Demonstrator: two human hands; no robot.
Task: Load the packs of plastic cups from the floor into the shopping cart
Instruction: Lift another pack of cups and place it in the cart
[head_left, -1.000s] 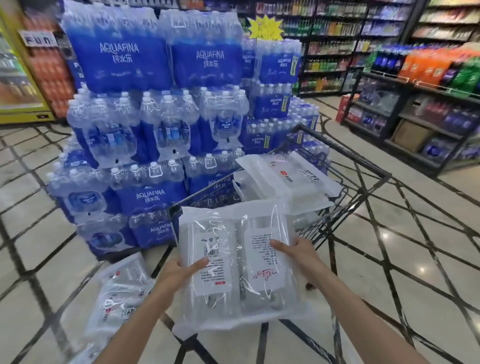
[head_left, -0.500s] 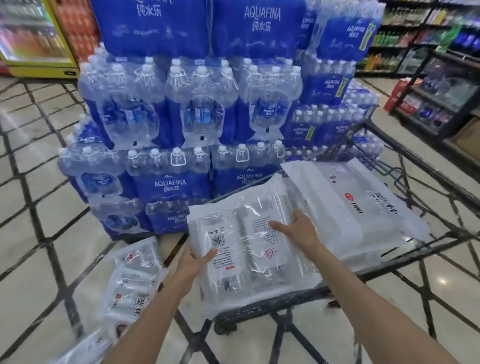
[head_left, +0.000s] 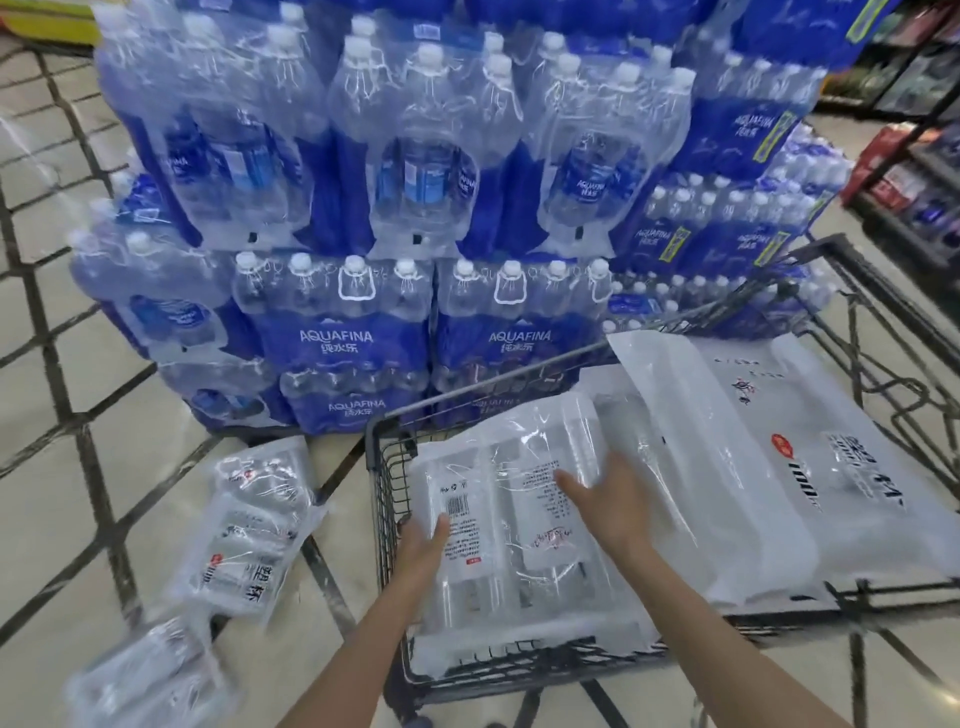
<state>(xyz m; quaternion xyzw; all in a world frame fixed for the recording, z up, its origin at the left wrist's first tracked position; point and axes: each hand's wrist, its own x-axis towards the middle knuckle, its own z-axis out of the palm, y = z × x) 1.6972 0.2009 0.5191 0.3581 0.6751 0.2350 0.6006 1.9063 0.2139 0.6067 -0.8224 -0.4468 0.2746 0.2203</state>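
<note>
A clear pack of plastic cups (head_left: 519, 587) with white labels lies in the near left corner of the black wire shopping cart (head_left: 378, 467). My left hand (head_left: 423, 545) holds the pack's left edge, thumb on top. My right hand (head_left: 610, 501) rests flat on top of it with fingers spread. To the right, a bigger white pack of cups (head_left: 753, 467) lies in the cart on top of others. On the floor left of the cart lie two more packs of cups (head_left: 249, 525), (head_left: 150, 675).
A tall stack of shrink-wrapped Aquafina water bottles (head_left: 363, 208) stands right behind the cart and the floor packs. Store shelves (head_left: 914, 182) line the far right. The tiled floor (head_left: 62, 519) stretches to the left.
The pack went from raised in front of me down into the cart's near left corner. My right hand shifted from gripping its edge to lying flat on top. The view tilted down.
</note>
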